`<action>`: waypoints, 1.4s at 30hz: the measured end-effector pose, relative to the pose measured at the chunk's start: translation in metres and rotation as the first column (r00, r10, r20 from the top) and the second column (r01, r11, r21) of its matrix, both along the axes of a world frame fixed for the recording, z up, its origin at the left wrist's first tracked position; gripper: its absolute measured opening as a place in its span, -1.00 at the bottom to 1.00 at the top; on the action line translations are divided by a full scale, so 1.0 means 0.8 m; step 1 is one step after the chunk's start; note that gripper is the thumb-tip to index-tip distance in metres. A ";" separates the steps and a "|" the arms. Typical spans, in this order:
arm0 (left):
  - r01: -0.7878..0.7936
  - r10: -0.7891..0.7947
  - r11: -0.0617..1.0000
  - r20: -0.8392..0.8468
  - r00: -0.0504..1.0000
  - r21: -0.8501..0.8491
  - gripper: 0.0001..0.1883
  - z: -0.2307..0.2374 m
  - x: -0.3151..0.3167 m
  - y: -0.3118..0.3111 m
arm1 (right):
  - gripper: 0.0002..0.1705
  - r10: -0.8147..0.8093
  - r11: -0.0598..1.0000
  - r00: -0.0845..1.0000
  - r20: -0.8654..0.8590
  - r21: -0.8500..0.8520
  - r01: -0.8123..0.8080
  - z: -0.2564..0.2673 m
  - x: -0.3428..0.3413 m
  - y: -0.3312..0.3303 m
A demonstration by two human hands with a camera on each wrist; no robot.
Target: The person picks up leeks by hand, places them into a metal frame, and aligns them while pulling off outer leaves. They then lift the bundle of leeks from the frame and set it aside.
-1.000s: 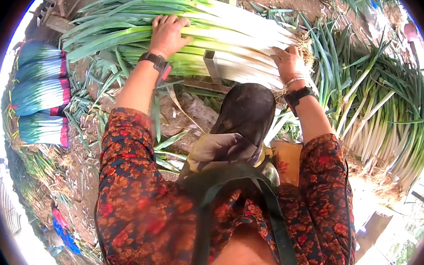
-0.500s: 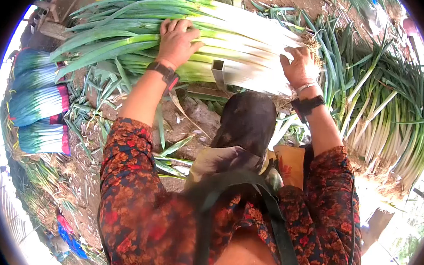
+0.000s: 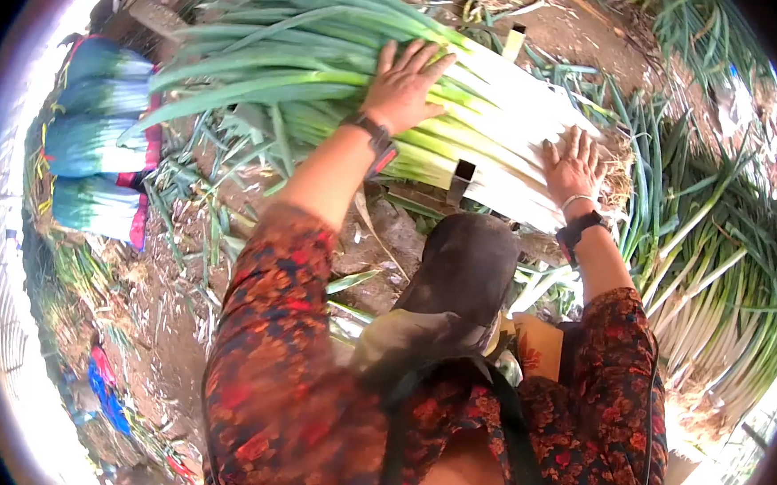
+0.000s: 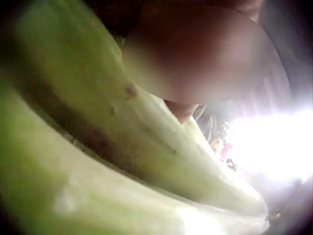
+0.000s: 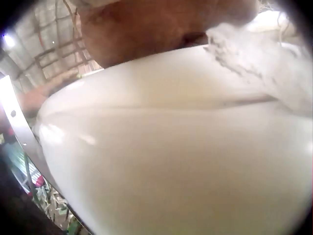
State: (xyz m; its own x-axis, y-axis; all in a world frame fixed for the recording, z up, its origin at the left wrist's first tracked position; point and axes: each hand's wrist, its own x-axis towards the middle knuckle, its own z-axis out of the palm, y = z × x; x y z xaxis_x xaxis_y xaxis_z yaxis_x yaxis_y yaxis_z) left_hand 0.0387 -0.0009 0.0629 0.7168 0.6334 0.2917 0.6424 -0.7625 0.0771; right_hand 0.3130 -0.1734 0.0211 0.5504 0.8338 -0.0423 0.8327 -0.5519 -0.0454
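Observation:
A thick heap of long green onions [image 3: 495, 93] lies across the upper middle of the head view, leaves to the left, white stems and roots to the right. My left hand [image 3: 407, 88] rests with spread fingers where green turns to white. On the white stems near the root end, my right hand [image 3: 574, 172] lies flat, fingers stretched out. Pale green stalks [image 4: 112, 112] fill much of the left wrist view beside a blurred area. Close up in the right wrist view are the white stems [image 5: 171, 147], with part of the hand above them.
Short square metal posts [image 3: 461, 181] stand at the near and far sides of the heap. More green onions [image 3: 715, 289] lie at the right. Bundles with red bands [image 3: 101, 149] are stacked at the left. A dark rounded boot toe [image 3: 468, 256] is just below the heap.
Both hands and the heap appear further right in the head view, which has also turned somewhat. The right hand's fingers, earlier bent at the root end, now lie spread; the left fingers have straightened too.

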 end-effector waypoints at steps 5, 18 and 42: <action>-0.013 0.013 1.000 0.025 1.000 0.024 -0.13 0.009 0.008 -0.007 | -0.11 -0.003 0.999 0.999 0.034 -0.032 0.004 0.004 0.005 0.006; -0.537 0.343 0.842 0.717 0.607 0.051 -0.60 -0.034 -0.130 -0.086 | -0.09 0.019 0.999 0.998 0.052 -0.028 -0.018 -0.002 0.000 -0.003; -0.439 0.390 0.888 -0.284 0.876 -0.136 -0.71 0.152 -0.061 0.030 | -0.08 -0.009 1.000 1.000 -0.016 -0.002 0.009 0.010 -0.008 -0.004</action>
State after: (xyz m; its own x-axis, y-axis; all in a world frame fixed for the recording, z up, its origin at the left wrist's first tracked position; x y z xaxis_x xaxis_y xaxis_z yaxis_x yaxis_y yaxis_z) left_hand -0.0101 0.0231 0.1849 0.4080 0.9129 -0.0125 0.9129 -0.4081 -0.0056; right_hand 0.3068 -0.1769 0.0292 0.5573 0.8286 -0.0530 0.8267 -0.5597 -0.0580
